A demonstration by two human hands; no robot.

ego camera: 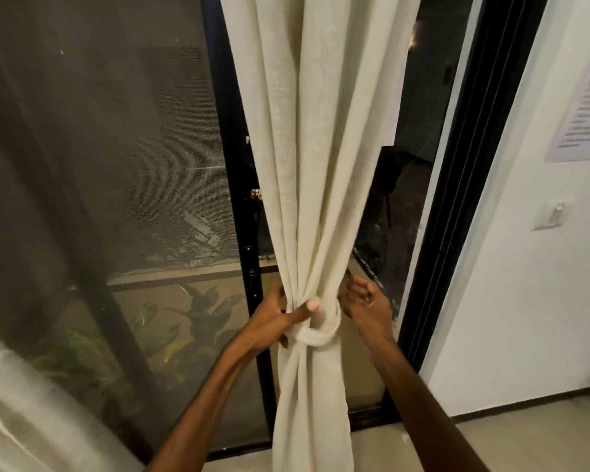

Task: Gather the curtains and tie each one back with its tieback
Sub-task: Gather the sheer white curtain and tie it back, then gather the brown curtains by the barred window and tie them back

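Head view. One cream curtain (pixel 307 165) hangs before the dark sliding door (pixel 239 206), gathered into a narrow waist low in the frame and bound there by one tieback (pixel 324 330) of the same cloth, wrapped round the bundle. The left hand (pixel 280 316) grips the curtain at the waist, thumb pressed across the front just above the tieback, fingers (pixel 283 342) curled round the left side. The right hand (pixel 365 301) hovers just beside the waist on the right, fingers loosely spread and holding nothing; whether it touches the cloth cannot be told. A second pale curtain (pixel 21 386) shows, blurred, at lower left; no tieback is visible on it.

Handling, as judged: the cloth looks light, soft and limp, apt to slide or spread if released before the tieback is snug. The best hold is at the waist itself, pinching the folds together, with the free hand working the tieback ends.

Count: two curtains, one tieback, two hands.
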